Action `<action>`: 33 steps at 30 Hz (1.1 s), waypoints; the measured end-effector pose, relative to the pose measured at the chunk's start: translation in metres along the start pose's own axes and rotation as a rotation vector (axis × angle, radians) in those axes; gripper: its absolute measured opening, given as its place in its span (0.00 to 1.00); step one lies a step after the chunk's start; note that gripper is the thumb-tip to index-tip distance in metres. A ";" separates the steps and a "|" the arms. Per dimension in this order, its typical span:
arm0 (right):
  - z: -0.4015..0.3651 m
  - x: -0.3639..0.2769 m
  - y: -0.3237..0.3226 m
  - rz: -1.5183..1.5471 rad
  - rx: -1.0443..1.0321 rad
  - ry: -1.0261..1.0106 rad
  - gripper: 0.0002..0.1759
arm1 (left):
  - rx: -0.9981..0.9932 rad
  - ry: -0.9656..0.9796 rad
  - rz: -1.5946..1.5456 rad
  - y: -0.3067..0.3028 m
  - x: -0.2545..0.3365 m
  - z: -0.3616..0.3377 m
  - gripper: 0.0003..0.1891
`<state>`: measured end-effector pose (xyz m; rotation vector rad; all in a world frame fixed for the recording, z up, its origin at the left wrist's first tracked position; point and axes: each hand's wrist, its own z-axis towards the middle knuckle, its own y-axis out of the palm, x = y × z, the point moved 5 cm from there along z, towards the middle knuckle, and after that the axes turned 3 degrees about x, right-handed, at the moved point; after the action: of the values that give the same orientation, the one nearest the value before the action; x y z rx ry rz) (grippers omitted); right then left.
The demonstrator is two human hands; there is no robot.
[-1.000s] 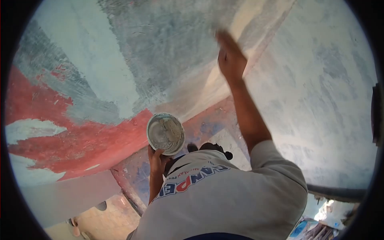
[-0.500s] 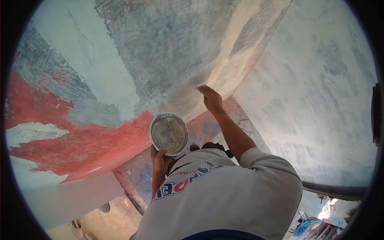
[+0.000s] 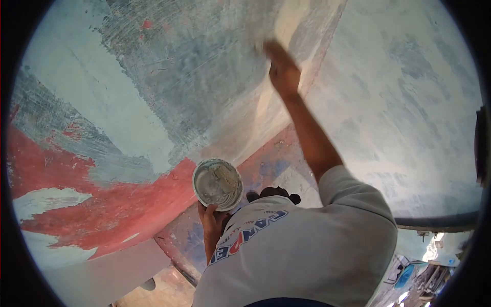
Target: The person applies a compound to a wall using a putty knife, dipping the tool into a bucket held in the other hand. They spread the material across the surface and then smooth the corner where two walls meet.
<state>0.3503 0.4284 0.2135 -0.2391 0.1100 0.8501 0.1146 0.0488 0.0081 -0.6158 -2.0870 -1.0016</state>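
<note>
My left hand (image 3: pixel 210 219) is wrapped round the lower side of a round bowl (image 3: pixel 196 179) that holds greyish paste (image 3: pixel 225 179). Higher up, my right hand (image 3: pixel 283 69) is raised against the wall (image 3: pixel 199 66), which is patched in grey, pale blue and red. The right fingers are bent and blurred by motion. A thin tool edge seems to stick out at the fingertips, but it is too smeared to make out.
A second, whitish wall (image 3: pixel 399 112) meets the first at a corner on the right. Below lies a stained floor (image 3: pixel 186 238). A dark curved edge (image 3: pixel 434 223) and a blue item among clutter (image 3: pixel 405 276) show at the lower right.
My right hand has moved up along the wall, with the arm stretched further. The bowl in my left hand sits slightly lower in view, and the view has shifted a little.
</note>
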 end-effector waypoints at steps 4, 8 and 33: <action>-0.172 -0.004 0.032 0.084 -0.219 0.278 0.28 | 0.038 0.042 -0.036 -0.001 -0.001 0.000 0.33; -0.229 -0.002 0.028 0.010 -0.721 0.266 0.29 | 0.039 0.048 -0.017 -0.010 0.002 -0.006 0.33; -0.258 -0.025 -0.006 0.211 -0.519 0.829 0.18 | -0.062 0.064 -0.076 0.003 0.008 0.008 0.35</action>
<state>0.3384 0.3413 -0.0306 -1.0781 0.7011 0.9339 0.1087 0.0583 0.0121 -0.5323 -2.0430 -1.1184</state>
